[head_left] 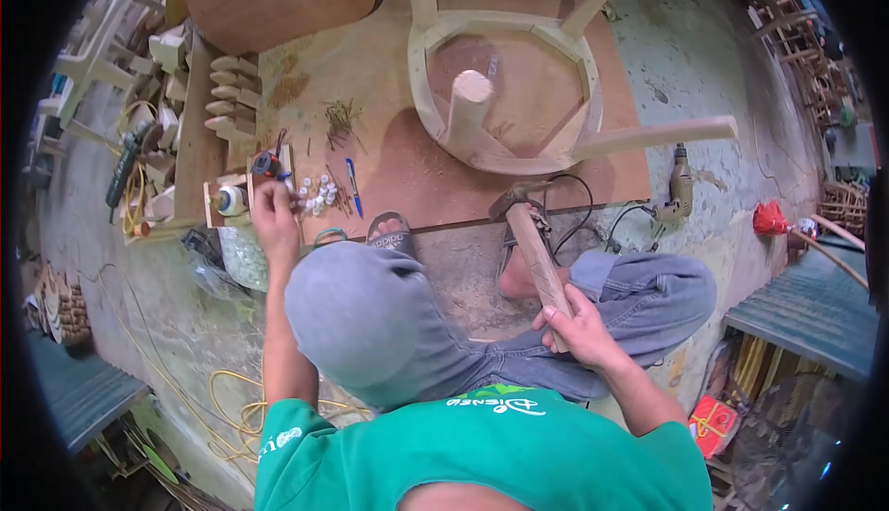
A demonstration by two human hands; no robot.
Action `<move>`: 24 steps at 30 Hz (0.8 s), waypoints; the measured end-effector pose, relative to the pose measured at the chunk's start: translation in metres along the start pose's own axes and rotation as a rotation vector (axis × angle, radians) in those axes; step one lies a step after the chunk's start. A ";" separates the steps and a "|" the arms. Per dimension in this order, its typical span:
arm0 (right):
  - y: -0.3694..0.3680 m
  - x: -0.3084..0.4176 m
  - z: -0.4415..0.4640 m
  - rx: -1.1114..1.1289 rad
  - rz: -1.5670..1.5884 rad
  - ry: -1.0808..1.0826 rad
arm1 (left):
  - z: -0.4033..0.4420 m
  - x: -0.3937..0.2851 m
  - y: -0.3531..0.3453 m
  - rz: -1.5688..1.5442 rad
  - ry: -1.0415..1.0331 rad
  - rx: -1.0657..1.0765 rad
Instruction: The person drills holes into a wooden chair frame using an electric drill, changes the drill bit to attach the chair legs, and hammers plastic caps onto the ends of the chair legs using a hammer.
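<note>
The fingers of the right hand (576, 326) are closed around the lower end of a long, squared wooden handle, its pale brown surface marked with grain and scuffs; this belongs to a hammer (540, 266) with a dark, dull metal head, slanting up over the sandalled foot. The fingers of the left hand (275, 215) point forward, bent, beside a cluster of small, rounded white pieces (319, 198); from here I can't tell whether they pinch anything.

Ahead of the seated person, a smooth, pale wooden seat frame (421, 85), ringed outside and many-sided within, lies on a flat, reddish-brown wooden board (417, 196) with its thick, tapering legs sticking up and outward. Wood dust speckles the board. To the left of the frame is a loose heap of thin, brownish slivers (341, 122), too small to make out well, and nearer the person a slim blue pen (355, 189) lies beside the white pieces.

By the left hand, a shallow pale wooden tray (211, 207) holds a white plastic bottle (228, 201). Beyond it, pointed, smoothly rounded blocks of light wood (234, 94) are stacked in a row. Off the board's right side, a dull olive power drill (682, 187) rests on the rough, stained concrete floor (685, 104).
</note>
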State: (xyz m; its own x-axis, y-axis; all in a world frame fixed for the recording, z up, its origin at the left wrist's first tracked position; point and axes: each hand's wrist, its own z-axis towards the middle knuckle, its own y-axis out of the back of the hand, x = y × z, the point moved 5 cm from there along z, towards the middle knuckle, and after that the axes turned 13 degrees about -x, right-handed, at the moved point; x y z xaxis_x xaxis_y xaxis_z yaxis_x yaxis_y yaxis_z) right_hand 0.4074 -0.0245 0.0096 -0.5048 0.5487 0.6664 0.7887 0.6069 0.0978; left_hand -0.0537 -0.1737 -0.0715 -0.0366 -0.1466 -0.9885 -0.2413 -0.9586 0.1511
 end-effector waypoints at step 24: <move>-0.011 -0.043 0.038 0.054 0.345 0.042 | -0.070 -0.227 -0.174 -0.599 0.117 0.538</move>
State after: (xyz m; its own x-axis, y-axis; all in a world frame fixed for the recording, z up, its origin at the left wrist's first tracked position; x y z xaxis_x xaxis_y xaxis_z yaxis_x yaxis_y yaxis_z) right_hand 0.4073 -0.0327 -0.0485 -0.1955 0.7033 0.6835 0.8903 0.4195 -0.1770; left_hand 0.0642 0.0095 0.1270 0.3407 0.3014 -0.8906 -0.6217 -0.6383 -0.4539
